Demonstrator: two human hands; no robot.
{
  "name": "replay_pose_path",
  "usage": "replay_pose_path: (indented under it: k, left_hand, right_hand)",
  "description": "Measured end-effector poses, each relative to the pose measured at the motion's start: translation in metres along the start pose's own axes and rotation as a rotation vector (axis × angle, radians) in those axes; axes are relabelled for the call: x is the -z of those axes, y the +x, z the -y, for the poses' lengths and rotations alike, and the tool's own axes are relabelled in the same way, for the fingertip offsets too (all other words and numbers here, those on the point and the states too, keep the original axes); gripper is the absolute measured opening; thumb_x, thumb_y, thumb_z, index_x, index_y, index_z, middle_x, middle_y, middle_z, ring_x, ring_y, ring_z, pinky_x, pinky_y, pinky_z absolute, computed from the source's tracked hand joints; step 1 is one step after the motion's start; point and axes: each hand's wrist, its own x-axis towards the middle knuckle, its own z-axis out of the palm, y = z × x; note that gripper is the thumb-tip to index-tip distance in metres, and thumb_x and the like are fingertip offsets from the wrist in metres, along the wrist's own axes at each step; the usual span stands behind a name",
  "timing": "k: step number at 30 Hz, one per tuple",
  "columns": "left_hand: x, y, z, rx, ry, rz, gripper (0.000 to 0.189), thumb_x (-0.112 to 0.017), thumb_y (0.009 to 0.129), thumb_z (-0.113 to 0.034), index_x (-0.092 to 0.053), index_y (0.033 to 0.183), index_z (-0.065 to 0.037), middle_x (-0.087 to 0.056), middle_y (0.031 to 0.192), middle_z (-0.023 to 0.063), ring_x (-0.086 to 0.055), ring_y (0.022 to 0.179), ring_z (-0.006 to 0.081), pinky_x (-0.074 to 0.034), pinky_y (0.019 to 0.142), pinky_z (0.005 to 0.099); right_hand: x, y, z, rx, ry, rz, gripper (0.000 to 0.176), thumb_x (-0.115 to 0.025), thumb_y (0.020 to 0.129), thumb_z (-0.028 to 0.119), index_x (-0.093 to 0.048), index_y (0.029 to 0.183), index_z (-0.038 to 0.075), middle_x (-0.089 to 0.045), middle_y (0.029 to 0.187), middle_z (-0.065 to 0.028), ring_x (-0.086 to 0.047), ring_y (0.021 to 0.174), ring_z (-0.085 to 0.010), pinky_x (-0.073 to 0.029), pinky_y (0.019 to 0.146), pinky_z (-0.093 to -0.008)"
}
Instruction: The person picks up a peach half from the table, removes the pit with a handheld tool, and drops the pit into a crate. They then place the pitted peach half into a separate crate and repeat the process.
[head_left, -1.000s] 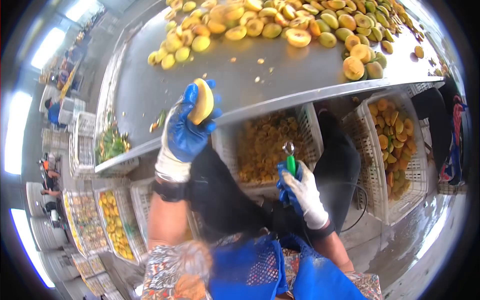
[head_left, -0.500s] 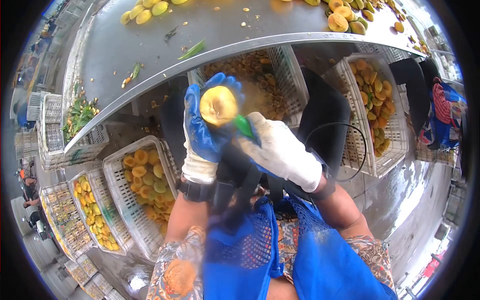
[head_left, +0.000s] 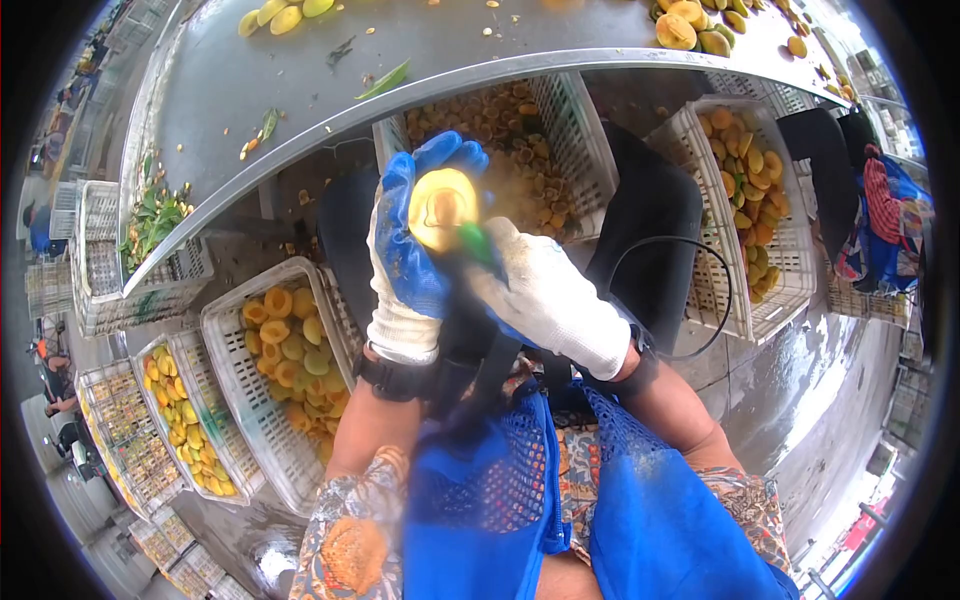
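My left hand (head_left: 405, 260), in a blue-coated white glove, cups a yellow peach half (head_left: 443, 205) with its cut face up toward me. A ring-shaped mark shows around the middle of that face. In my right hand (head_left: 560, 300), also gloved, is a small green-handled tool (head_left: 478, 243). Its green end meets the lower right edge of the fruit in this view; the working tip is blurred. Below both hands, my blue apron (head_left: 475, 500) covers part of my lap.
A metal table (head_left: 300, 90) with peaches (head_left: 690, 25) and leaves (head_left: 385, 80) stands ahead. Under it is a crate (head_left: 575, 130) of peach scraps. Crates of peach halves stand left (head_left: 225, 330) and right (head_left: 725, 290). A black cable (head_left: 728, 290) loops near my right wrist. Another person (head_left: 885, 215) is at far right.
The peach half has turned in my left hand, and the ring mark now shows on its face. Both hands stay close together; the view has shifted slightly.
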Motion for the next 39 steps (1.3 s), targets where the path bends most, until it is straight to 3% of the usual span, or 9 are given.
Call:
replay_pose_path:
  k: [7, 9, 15, 16, 23, 26, 29, 33, 39]
  left_hand:
    - [-0.007, 0.000, 0.006, 0.066, 0.108, -0.154, 0.052, -0.048, 0.103, -0.044, -0.067, 0.105, 0.003, -0.072, 0.090, 0.0137, -0.070, 0.077, 0.0225, -0.058, 0.071, 0.0314]
    - [0.006, 0.004, 0.009, 0.116, 0.301, -0.113, 0.054, -0.047, 0.101, -0.048, -0.066, 0.105, 0.003, -0.071, 0.092, 0.0150, -0.070, 0.078, 0.0259, -0.059, 0.071, 0.0362]
    - [0.009, 0.010, 0.013, 0.422, 0.378, 0.008, 0.053, -0.052, 0.101, -0.044, -0.068, 0.093, 0.005, -0.070, 0.084, 0.0163, -0.069, 0.073, 0.0251, -0.059, 0.071, 0.0359]
    - [0.007, 0.012, 0.013, 0.441, 0.395, -0.018, 0.054, -0.053, 0.100, -0.045, -0.068, 0.089, 0.005, -0.070, 0.084, 0.0166, -0.068, 0.071, 0.0248, -0.059, 0.069, 0.0357]
    - [0.006, 0.020, 0.017, 0.438, 0.236, -0.030, 0.051, -0.053, 0.100, -0.047, -0.067, 0.095, 0.002, -0.069, 0.083, 0.0153, -0.067, 0.072, 0.0254, -0.058, 0.067, 0.0365]
    - [0.013, 0.021, 0.022, 0.473, 0.218, 0.009, 0.047, -0.055, 0.099, -0.045, -0.066, 0.095, 0.001, -0.068, 0.085, 0.0153, -0.067, 0.072, 0.0259, -0.058, 0.069, 0.0382]
    - [0.018, 0.021, 0.023, 0.509, 0.336, 0.035, 0.046, -0.057, 0.099, -0.043, -0.067, 0.096, 0.002, -0.068, 0.084, 0.0155, -0.067, 0.074, 0.0267, -0.059, 0.070, 0.0393]
    - [0.023, 0.029, 0.025, 0.590, 0.229, 0.001, 0.046, -0.055, 0.100, -0.042, -0.067, 0.099, 0.002, -0.070, 0.089, 0.0146, -0.069, 0.082, 0.0277, -0.059, 0.075, 0.0416]
    - [0.003, 0.025, 0.030, 0.265, -0.119, -0.098, 0.051, -0.047, 0.103, -0.045, -0.068, 0.101, 0.001, -0.070, 0.091, 0.0140, -0.069, 0.086, 0.0277, -0.059, 0.076, 0.0411]
  right_hand:
    - [-0.013, -0.008, -0.013, -0.065, 0.108, 0.067, 0.028, -0.062, 0.092, 0.021, -0.053, 0.100, -0.004, -0.063, 0.073, -0.0239, -0.064, 0.070, -0.0420, -0.048, 0.060, -0.0484]
    - [-0.016, -0.013, -0.023, -0.071, 0.157, 0.088, 0.027, -0.061, 0.094, 0.022, -0.053, 0.099, -0.003, -0.063, 0.071, -0.0187, -0.065, 0.064, -0.0364, -0.048, 0.056, -0.0452]
    - [0.012, -0.022, -0.031, -0.453, 1.064, 0.497, 0.026, -0.059, 0.098, 0.030, -0.055, 0.098, 0.004, -0.050, 0.069, 0.0048, -0.049, 0.053, -0.0046, -0.041, 0.047, -0.0228]
    - [0.017, -0.020, -0.023, -0.638, 1.153, 0.510, 0.025, -0.059, 0.099, 0.030, -0.056, 0.099, 0.005, -0.049, 0.067, 0.0044, -0.044, 0.048, -0.0035, -0.037, 0.043, -0.0199]
    - [0.004, -0.018, -0.025, -0.802, 1.651, 0.499, 0.029, -0.057, 0.100, 0.030, -0.059, 0.100, 0.002, -0.045, 0.063, 0.0056, -0.039, 0.044, -0.0032, -0.031, 0.039, -0.0206]
    - [0.001, -0.020, -0.029, -0.781, 1.568, 0.501, 0.029, -0.055, 0.101, 0.031, -0.059, 0.100, 0.002, -0.045, 0.064, 0.0062, -0.038, 0.044, -0.0030, -0.031, 0.039, -0.0202]
    - [0.009, -0.022, -0.030, -0.651, 1.202, 0.465, 0.030, -0.053, 0.102, 0.031, -0.059, 0.100, 0.002, -0.044, 0.064, 0.0066, -0.037, 0.044, -0.0027, -0.030, 0.039, -0.0202]
    - [0.007, -0.018, -0.036, -0.820, 1.726, 0.584, 0.028, -0.052, 0.102, 0.030, -0.057, 0.100, 0.003, -0.042, 0.061, 0.0073, -0.036, 0.041, -0.0022, -0.033, 0.041, -0.0202]
    - [0.007, -0.007, -0.031, -0.727, 1.835, 0.504, 0.027, -0.051, 0.103, 0.029, -0.057, 0.100, 0.003, -0.042, 0.060, 0.0080, -0.034, 0.039, -0.0021, -0.031, 0.038, -0.0210]
